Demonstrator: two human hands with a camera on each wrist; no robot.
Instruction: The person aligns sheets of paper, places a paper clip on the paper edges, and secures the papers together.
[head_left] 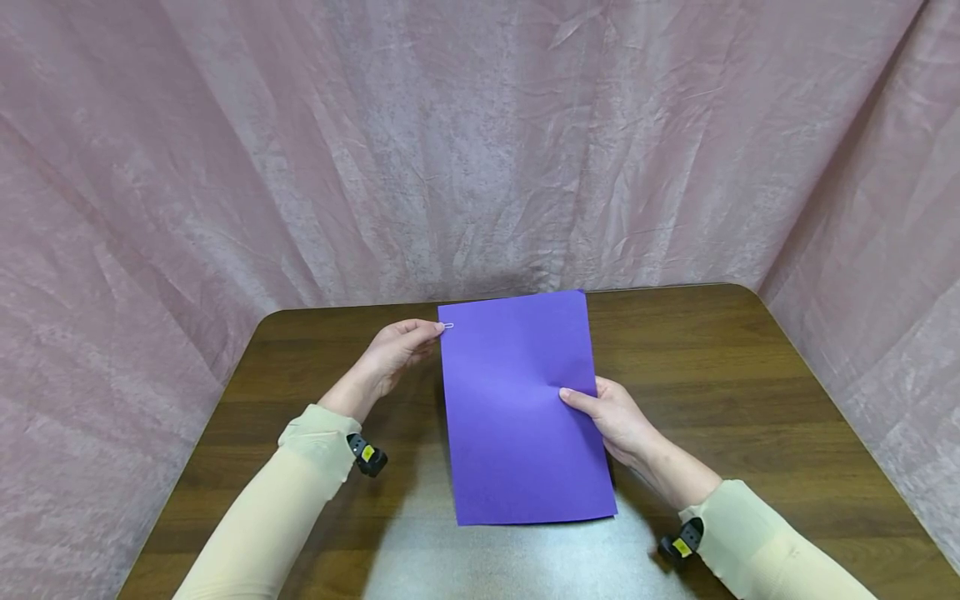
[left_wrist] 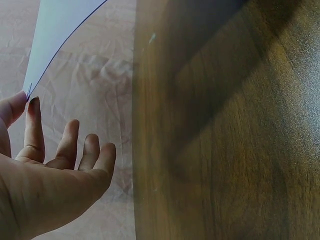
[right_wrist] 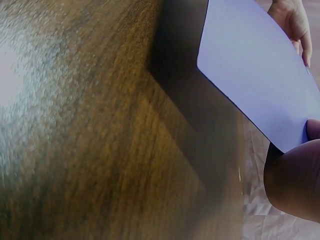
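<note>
A purple sheet of paper (head_left: 517, 458) is held up over the table, its surface slightly bowed; whether it is one sheet or more I cannot tell. Near its upper left corner a small pale paper clip (head_left: 449, 326) sits across the left edge. My left hand (head_left: 393, 352) pinches the clip at that edge between thumb and forefinger, and in the left wrist view the other fingers stand apart from the paper. My right hand (head_left: 621, 418) grips the sheet's right edge, thumb on the front face and fingers hidden behind. The right wrist view shows the paper's rounded lower corner (right_wrist: 212, 60) off the tabletop.
Below lies a brown wood-grain table (head_left: 697, 350) with rounded far corners and a bright reflection near the front. Pink curtains (head_left: 480, 150) hang behind it and along the sides. Each sleeve cuff carries a small black camera (head_left: 367, 456).
</note>
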